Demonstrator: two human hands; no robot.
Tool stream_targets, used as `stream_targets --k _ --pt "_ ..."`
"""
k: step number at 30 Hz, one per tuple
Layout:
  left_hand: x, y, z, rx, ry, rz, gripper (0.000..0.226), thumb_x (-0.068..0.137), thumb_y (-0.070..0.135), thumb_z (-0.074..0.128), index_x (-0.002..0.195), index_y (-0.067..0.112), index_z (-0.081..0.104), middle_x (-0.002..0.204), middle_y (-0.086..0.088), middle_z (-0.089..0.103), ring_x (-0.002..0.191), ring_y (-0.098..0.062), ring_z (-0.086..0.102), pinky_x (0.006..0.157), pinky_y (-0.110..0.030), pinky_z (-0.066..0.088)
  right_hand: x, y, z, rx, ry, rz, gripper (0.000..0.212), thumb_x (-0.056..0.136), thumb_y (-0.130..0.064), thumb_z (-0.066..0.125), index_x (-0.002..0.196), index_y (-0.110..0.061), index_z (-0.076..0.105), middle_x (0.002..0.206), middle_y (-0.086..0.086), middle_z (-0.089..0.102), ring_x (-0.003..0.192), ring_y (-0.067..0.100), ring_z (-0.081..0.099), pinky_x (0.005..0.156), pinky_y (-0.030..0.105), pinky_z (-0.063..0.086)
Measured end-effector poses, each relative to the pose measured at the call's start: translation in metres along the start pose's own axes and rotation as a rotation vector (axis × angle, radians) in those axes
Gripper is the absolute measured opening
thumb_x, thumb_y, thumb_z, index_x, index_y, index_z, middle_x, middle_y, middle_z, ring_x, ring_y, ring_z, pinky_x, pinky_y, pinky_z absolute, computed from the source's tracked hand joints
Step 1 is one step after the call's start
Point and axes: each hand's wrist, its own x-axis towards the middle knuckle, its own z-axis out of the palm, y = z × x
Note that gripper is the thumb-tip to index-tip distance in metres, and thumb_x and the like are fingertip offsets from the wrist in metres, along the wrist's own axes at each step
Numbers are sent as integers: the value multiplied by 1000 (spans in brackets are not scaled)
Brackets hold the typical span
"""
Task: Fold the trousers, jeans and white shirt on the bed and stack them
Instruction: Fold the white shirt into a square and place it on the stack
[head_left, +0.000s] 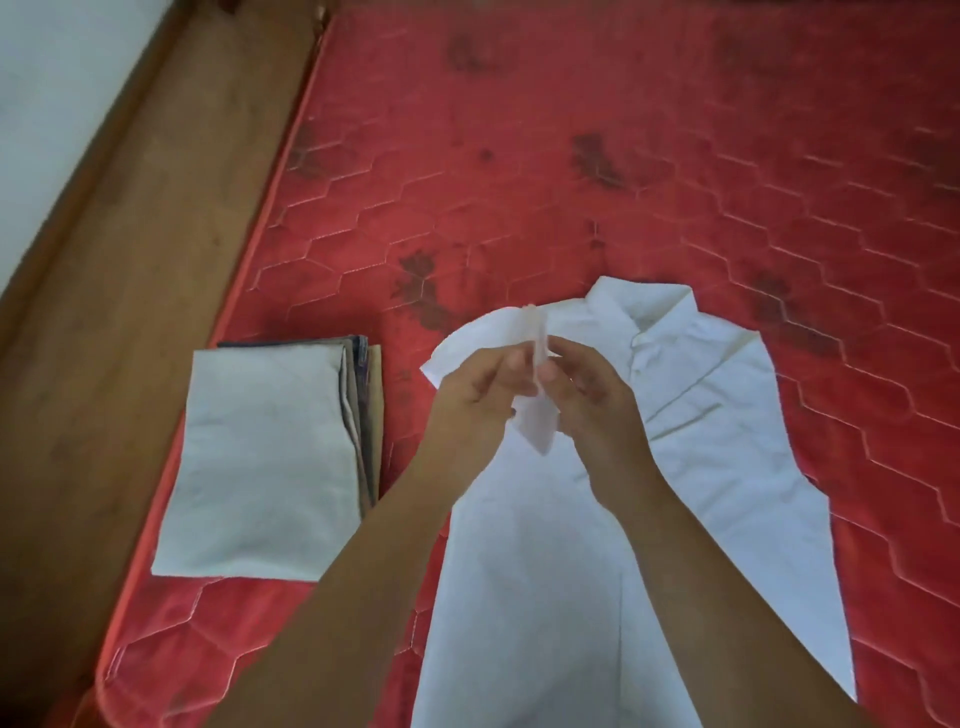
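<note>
The white shirt (701, 467) lies face up on the red mattress, collar at the far end, its right sleeve folded across the chest. Both hands are raised above its left shoulder. My left hand (467, 400) and my right hand (592, 395) pinch the lifted end of the left sleeve (535, 374) between them, the cloth standing up in a narrow fold. To the left rests a folded stack (260, 462): pale beige trousers on top, with the dark jeans' edge (358, 348) showing at the far right corner.
The red quilted mattress (623, 156) stretches far and right, marked with dark stains. A brown wooden bed frame (130, 260) runs along the left edge, with a pale wall beyond it. The stack sits near the mattress's left edge.
</note>
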Motion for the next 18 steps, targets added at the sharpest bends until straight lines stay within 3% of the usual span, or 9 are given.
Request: stream_targets --k 3,6,9,11,15,18 --pt "-19 16 19 -54 -192 -35 27 98 27 36 110 26 60 105 2 67 97 -12 64 76 -20 47 -27 -9 -24 66 106 67 12 88 -28 59 99 -26 62 97 -2 66 95 19 63 82 37 52" --pt "-32 25 36 -93 -239 -33 26 98 26 37 107 20 60 97 2 68 87 -11 65 73 -19 46 -49 -9 -56 134 261 101 12 88 -15 57 94 -21 65 97 4 67 95 28 62 85 48 50" --pt "-40 16 54 -42 -119 27 20 97 22 42 93 23 62 88 5 67 76 -4 62 67 -12 43 -76 3 -101 115 429 113 16 89 -8 52 90 -19 63 91 2 67 91 26 62 81 42 50" --pt "-45 -2 68 122 -60 84 16 96 22 46 93 25 62 94 8 66 87 -4 59 75 -13 43 -102 18 -132 127 555 156 19 90 -5 50 87 -20 62 88 2 65 86 24 60 77 38 48" --pt "-66 -41 102 500 -118 179 23 95 20 48 112 14 62 117 1 60 111 -13 51 98 -25 36 -162 63 -181 163 792 312 16 89 -4 49 88 -13 62 83 5 61 81 26 57 71 36 47" --pt "-84 -65 122 610 -126 249 29 92 24 47 112 10 62 119 -4 60 115 -21 51 99 -22 31 -199 89 -213 182 884 387 17 90 -3 49 104 -3 59 79 5 58 69 21 54 58 29 43"
